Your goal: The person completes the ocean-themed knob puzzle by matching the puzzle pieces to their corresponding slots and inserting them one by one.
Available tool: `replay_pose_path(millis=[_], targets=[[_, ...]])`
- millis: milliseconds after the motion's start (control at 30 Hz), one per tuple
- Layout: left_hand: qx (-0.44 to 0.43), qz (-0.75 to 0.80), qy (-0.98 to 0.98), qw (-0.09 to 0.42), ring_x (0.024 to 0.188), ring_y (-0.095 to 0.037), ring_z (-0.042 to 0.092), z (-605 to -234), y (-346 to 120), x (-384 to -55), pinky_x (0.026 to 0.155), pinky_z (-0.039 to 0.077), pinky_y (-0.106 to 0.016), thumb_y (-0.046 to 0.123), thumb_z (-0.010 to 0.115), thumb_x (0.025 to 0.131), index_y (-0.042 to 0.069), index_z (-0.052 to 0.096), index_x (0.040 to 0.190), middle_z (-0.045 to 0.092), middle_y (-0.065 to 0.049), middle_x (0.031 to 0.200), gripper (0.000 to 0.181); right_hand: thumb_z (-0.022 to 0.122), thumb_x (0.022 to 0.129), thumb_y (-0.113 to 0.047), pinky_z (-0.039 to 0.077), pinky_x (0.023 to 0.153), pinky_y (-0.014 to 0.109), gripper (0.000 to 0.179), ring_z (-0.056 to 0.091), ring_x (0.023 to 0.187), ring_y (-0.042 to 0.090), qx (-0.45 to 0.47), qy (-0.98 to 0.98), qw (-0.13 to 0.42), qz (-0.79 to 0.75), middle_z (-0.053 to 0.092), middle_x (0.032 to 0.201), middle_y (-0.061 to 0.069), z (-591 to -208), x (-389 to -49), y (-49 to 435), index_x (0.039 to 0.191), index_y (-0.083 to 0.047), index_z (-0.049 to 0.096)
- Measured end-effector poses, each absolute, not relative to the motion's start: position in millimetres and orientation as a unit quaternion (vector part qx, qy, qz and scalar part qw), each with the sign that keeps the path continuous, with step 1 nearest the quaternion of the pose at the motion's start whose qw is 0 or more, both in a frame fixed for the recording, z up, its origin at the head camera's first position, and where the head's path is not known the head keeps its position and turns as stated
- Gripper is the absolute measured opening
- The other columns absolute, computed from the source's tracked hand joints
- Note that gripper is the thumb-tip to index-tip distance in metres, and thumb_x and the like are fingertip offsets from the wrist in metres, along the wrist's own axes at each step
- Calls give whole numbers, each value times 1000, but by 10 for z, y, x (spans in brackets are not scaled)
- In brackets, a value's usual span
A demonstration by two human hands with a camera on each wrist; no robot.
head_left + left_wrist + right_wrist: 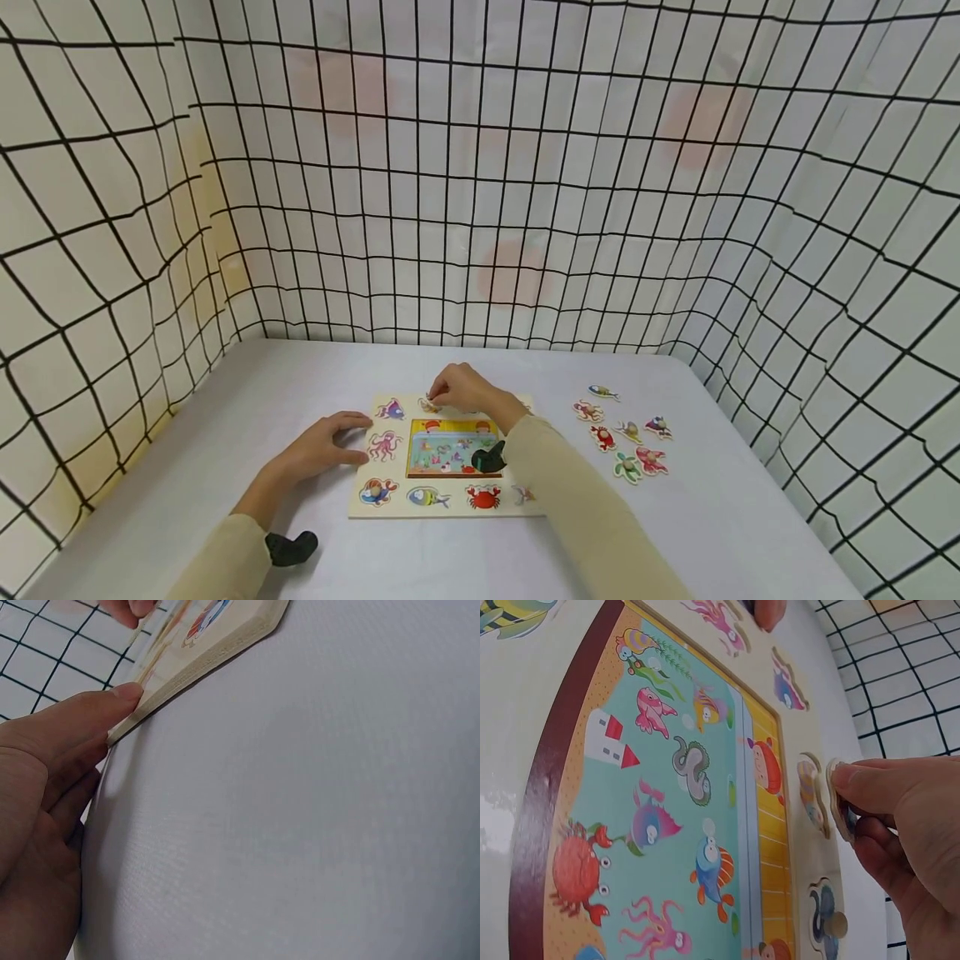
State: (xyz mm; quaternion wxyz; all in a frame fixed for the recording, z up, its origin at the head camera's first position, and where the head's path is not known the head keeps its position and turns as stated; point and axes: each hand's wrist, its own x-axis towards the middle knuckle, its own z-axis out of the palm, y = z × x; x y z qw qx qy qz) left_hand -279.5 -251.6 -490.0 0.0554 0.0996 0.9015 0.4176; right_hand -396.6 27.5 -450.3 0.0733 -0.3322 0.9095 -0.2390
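Puzzle piece (pixel 841 808) pinched in right grip (pixel 919 825), left grip (pixel 322 442) relaxed; only head view shows 7 loose pieces (pixel 651 460).

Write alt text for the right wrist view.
A right hand pinches a wooden puzzle piece beside a recess in a puzzle board. The board's central picture includes a red crab and a pink octopus.

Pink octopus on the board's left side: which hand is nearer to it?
Left. The left hand is just beside the pink octopus, touching the board's left edge. The right hand is farther off, at the far edge, pinching a small piece.
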Motion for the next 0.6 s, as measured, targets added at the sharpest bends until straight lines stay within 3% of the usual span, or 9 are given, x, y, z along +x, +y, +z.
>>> replay_pose_path(millis=[600], targets=[[103, 419, 901, 56, 148, -47, 29, -4905, -2524, -2800, 118, 21, -66, 25, 89, 83, 7, 64, 139, 46, -20, 154, 64, 72, 99, -17, 55, 89, 28, 13, 66, 92, 13, -340, 907, 65, -239, 75, 103, -1, -4669, -3954, 192, 105, -11, 82]])
